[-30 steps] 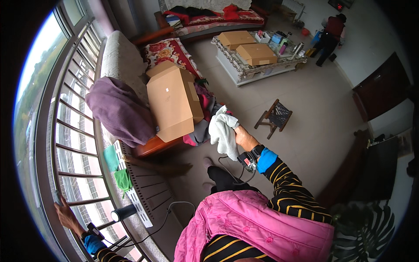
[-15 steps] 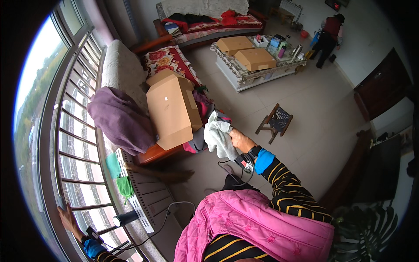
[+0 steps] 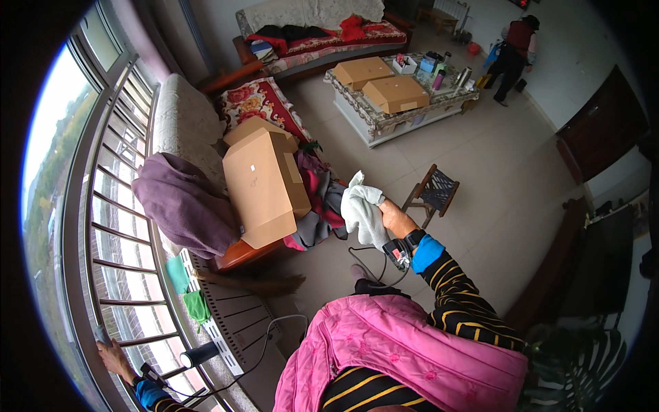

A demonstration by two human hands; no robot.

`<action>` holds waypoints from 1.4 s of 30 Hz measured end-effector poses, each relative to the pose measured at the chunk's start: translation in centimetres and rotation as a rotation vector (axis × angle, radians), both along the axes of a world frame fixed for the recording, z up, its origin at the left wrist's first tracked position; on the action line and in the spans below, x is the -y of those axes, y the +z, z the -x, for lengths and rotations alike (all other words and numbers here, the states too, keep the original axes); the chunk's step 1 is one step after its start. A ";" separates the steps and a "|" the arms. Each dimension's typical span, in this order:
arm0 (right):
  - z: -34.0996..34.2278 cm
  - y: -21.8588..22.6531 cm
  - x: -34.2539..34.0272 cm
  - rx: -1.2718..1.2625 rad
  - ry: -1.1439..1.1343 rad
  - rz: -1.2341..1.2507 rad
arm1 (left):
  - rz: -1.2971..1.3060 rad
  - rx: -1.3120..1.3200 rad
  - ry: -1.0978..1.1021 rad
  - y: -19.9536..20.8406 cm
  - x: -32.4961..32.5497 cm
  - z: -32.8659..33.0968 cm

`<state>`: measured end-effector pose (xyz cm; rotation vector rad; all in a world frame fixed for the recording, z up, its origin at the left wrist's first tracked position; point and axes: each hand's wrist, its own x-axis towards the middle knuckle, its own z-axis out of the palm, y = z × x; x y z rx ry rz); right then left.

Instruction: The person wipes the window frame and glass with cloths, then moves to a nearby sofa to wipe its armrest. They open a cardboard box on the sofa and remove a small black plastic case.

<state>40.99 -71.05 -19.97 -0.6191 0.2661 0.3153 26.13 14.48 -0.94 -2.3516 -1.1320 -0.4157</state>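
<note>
My right hand [image 3: 399, 222] is closed around a crumpled light grey cloth [image 3: 362, 209], held up in front of me with its folds hanging down. At the far left, my left hand [image 3: 114, 358] grips the metal window frame [image 3: 77, 295], beside the barred opening. A small grey piece shows at its fingertips; whether it is a latch or something else I cannot make out. Near that hand, a dark cylinder with a pale end [image 3: 199, 354] lies on the sill, and a green cloth [image 3: 197, 306] hangs over the white radiator [image 3: 221, 347].
A large cardboard box [image 3: 261, 185] and a purple cover [image 3: 182, 206] rest on the sofa. A folding stool [image 3: 436, 191] stands right of the cloth. Further off are a low table [image 3: 357, 120] with two boxes [image 3: 397, 95] and a person [image 3: 513, 58]. A cable [image 3: 257, 350] runs near the radiator.
My right hand has moved slightly right and down with the cloth. My left hand stays at the window frame. The whole view has shifted a little.
</note>
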 end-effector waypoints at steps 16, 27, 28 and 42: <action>-1.4 -3.3 1.8 -0.062 0.017 0.059 | -0.023 -0.074 -0.009 -0.6 -2.7 0.1; -0.5 -4.1 3.4 -0.153 0.017 -0.011 | -0.128 -0.078 0.072 -0.3 -0.1 -2.1; -0.1 -4.0 3.8 -0.172 0.009 -0.002 | -0.203 -0.090 0.062 -0.6 -0.1 -2.1; 1.2 -5.6 6.4 -0.056 -0.063 -0.006 | -0.206 -0.048 -0.048 -2.4 -2.7 -2.6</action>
